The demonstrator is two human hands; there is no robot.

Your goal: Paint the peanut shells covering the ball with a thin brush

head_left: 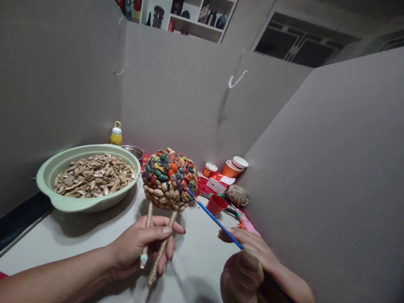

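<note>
My left hand [154, 242] is closed round two twine-wrapped legs [163, 246] of a round craft piece covered in peanut shells [170, 179]. Its upper shells are painted red, orange, green, blue and yellow, while the lower ones are bare tan. In my right hand [252, 261] is a thin blue paintbrush [217, 221], pinched between thumb and fingers. The brush tip touches or nearly touches the right side of the shells, where bare and painted ones meet. A red cup [216, 205] stands behind the brush.
At left sits a green colander [91, 206] of loose shells. Behind it are a metal bowl [134, 151] and a yellow-and-white bottle [116, 134]. Paper cups [235, 167], a twine ball [237, 195] and scissors lie at the right back. Grey panels [186, 92] enclose the table.
</note>
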